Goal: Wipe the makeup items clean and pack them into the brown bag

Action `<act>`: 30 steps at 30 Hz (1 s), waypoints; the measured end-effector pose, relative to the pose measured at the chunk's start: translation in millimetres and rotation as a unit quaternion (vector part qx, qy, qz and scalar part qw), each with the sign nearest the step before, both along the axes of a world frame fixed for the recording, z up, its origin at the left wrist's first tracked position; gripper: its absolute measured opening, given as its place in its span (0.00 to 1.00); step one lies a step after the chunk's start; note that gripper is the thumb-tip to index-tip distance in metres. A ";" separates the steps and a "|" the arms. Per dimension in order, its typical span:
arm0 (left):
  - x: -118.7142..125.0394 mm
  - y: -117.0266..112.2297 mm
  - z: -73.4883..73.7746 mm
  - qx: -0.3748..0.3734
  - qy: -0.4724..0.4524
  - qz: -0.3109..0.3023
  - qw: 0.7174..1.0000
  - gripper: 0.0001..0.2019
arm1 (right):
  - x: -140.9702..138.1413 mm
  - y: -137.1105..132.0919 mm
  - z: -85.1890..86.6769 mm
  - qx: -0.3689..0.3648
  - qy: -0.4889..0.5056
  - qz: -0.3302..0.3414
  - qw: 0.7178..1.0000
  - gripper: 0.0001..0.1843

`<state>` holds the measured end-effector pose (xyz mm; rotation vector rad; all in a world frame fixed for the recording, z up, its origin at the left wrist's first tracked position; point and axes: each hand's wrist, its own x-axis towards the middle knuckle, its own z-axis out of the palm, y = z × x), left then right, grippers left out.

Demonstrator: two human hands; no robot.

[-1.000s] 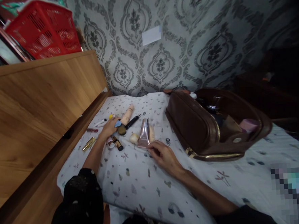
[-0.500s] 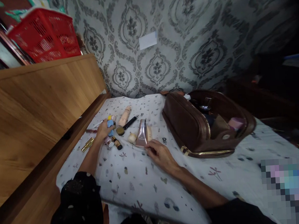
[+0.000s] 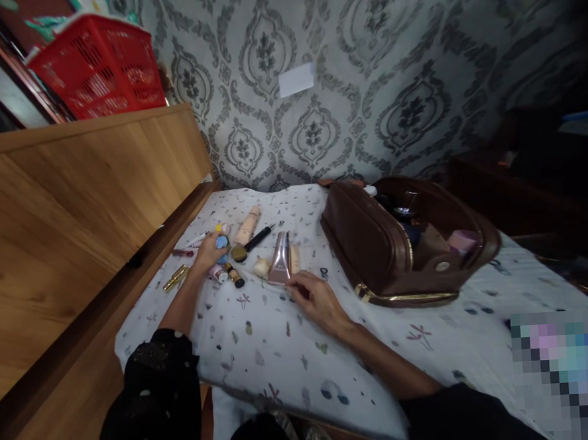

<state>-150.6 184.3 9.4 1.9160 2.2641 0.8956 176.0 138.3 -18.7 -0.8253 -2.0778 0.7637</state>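
Note:
My left hand [image 3: 208, 254] is closed around a light blue round item [image 3: 221, 242] among small cosmetics at the left of the cloth. Beside it lie a makeup brush with a black handle [image 3: 258, 238], a peach tube [image 3: 248, 225], a black-and-gold bottle [image 3: 234, 275] and a gold lipstick-like tube [image 3: 176, 278]. My right hand [image 3: 319, 301] pinches the lower corner of a shiny brownish-pink cosmetic tube [image 3: 280, 261]. A small cream round item [image 3: 262, 267] sits left of that tube, and a beige tube [image 3: 295, 260] partly shows behind it.
An open brown cosmetic bag [image 3: 365, 242] stands at the right with items inside, a pink one among them. The patterned cloth [image 3: 262, 355] covers the surface. A wooden panel [image 3: 87, 186] borders the left, with a red basket [image 3: 98, 69] above it. Patterned wallpaper rises behind.
The view has shifted slightly, so most things appear a little further right. Both hands keep their places by the blue item and the brownish-pink tube.

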 end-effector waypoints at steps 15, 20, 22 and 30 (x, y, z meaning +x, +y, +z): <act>128.1 -57.8 21.0 0.085 -0.095 -0.215 0.968 0.19 | -4.6 -0.6 -9.1 -0.069 0.106 -0.020 0.992 0.28; 162.7 -72.0 11.1 0.076 -0.068 -0.277 0.956 0.17 | -4.4 0.5 -8.9 -0.093 0.166 -0.008 0.982 0.30; 162.7 -72.3 6.3 0.074 -0.053 -0.276 0.957 0.16 | -3.6 1.0 -7.6 -0.088 0.153 -0.011 0.984 0.31; 153.7 -70.6 -1.4 0.059 -0.024 -0.263 0.963 0.14 | 2.0 -2.8 -2.4 -0.034 0.032 0.038 0.998 0.35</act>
